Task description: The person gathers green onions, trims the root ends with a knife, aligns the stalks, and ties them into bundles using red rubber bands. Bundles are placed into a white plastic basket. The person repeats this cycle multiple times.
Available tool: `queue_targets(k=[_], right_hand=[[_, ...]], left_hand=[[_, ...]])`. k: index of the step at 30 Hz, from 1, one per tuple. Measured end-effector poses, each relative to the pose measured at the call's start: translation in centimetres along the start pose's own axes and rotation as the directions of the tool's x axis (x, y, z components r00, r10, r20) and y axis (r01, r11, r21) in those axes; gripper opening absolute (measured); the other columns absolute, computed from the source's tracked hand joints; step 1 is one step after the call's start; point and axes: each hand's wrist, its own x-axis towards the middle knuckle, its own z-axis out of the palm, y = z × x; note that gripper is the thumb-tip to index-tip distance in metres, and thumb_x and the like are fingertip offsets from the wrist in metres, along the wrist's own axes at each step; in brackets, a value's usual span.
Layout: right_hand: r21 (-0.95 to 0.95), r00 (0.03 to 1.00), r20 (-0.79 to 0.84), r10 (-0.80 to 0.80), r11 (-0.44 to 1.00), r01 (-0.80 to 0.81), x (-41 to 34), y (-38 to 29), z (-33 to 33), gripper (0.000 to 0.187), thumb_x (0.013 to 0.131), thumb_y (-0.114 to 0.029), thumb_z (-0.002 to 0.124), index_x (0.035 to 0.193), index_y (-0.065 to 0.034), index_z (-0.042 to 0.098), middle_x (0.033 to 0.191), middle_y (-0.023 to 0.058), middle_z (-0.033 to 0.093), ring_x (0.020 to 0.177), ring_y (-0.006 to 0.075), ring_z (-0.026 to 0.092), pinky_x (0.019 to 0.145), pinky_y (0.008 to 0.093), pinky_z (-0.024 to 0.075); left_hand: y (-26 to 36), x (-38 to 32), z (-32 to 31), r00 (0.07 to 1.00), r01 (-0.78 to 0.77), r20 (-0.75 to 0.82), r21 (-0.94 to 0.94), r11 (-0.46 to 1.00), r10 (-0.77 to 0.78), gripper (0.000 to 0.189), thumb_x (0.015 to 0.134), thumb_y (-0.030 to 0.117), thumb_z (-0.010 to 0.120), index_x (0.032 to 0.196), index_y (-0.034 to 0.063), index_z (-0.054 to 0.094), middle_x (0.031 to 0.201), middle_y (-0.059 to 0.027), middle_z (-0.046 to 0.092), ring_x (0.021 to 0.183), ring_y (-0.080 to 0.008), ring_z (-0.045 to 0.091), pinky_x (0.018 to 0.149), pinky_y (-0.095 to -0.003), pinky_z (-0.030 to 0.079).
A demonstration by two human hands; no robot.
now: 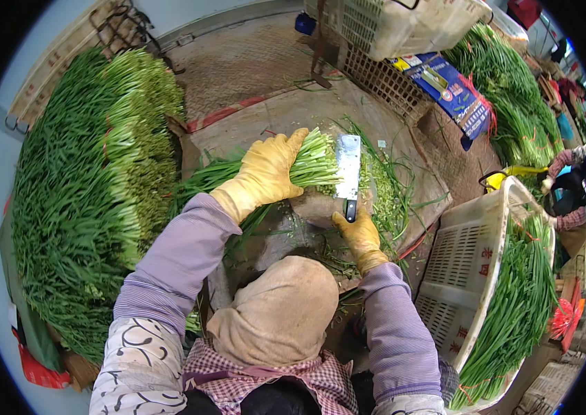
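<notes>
My left hand, in a yellow rubber glove, grips a bunch of long green leafy stalks, perhaps garlic chives. Their pale cut ends point right and the leaves trail left. My right hand, gloved the same way, holds the black handle of a cleaver. Its broad metal blade stands at the stalk ends, over a round block that is partly hidden. Chopped bits and loose leaves lie to the right of the blade.
A large stack of green stalks is at the left. To the right stands a white plastic crate filled with tied bundles. More crates, a blue printed sack and stalks lie at the upper right. A co-worker is at the far right.
</notes>
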Motion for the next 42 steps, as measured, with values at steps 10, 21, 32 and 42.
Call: queue_targets(k=[10,21,32,42], right_hand=[[0.319,0.999,-0.021,0.034,0.947,-0.026,1.5,0.9,-0.4,0.044,0.091,-0.039,0.075,0.112,-0.0007,0.071,0.095,0.0189,0.075,0.085,0.0338,0.073,0.079,0.0425,0.0550],[0.361,0.898,-0.437,-0.053,0.904,0.229,-1.5,3.5,-1.7,0.023,0.099,-0.017,0.074,0.114,-0.0022,0.065,0.086,-0.0008,0.065,0.075,0.0099,0.055,0.068,0.0279,0.0482],[0.130,0.820,-0.538,-0.196,0.942,0.310,-2.3,3.6,-1.4,0.019,0.103,-0.020,0.068,0.114,-0.0042,0.066,0.078,-0.0039,0.062,0.064,0.0047,0.051,0.057,0.0238,0.0429],[0.116,0.942,-0.321,-0.097,0.983,0.141,-5.4,0.4,-4.5,0.029,0.100,-0.031,0.072,0.119,-0.0086,0.068,0.082,0.0093,0.072,0.071,0.0217,0.065,0.066,0.0372,0.0526]], left_hand=[[0.7,5.7,8.5,0.987,-0.066,0.158,0.156,0.986,0.041,0.101,0.065,0.034,0.091,0.150,0.0100,0.042,0.112,-0.0170,0.065,0.106,-0.0364,0.065,0.087,-0.0465,0.052],[1.2,6.6,10.9,0.987,-0.124,0.099,-0.013,0.992,0.125,0.128,0.062,0.044,0.094,0.161,0.0068,0.023,0.140,-0.0242,0.057,0.129,-0.0429,0.057,0.110,-0.0509,0.044],[3.7,11.7,10.3,0.911,-0.046,0.411,0.029,0.999,0.030,0.077,0.065,0.039,0.092,0.124,-0.0006,0.064,0.115,-0.0184,0.074,0.105,-0.0345,0.073,0.089,-0.0449,0.059],[3.9,10.5,12.7,0.943,-0.063,0.331,0.064,0.996,0.038,0.051,0.066,0.030,0.089,0.103,0.0003,0.071,0.103,-0.0213,0.073,0.098,-0.0378,0.072,0.087,-0.0454,0.058]])
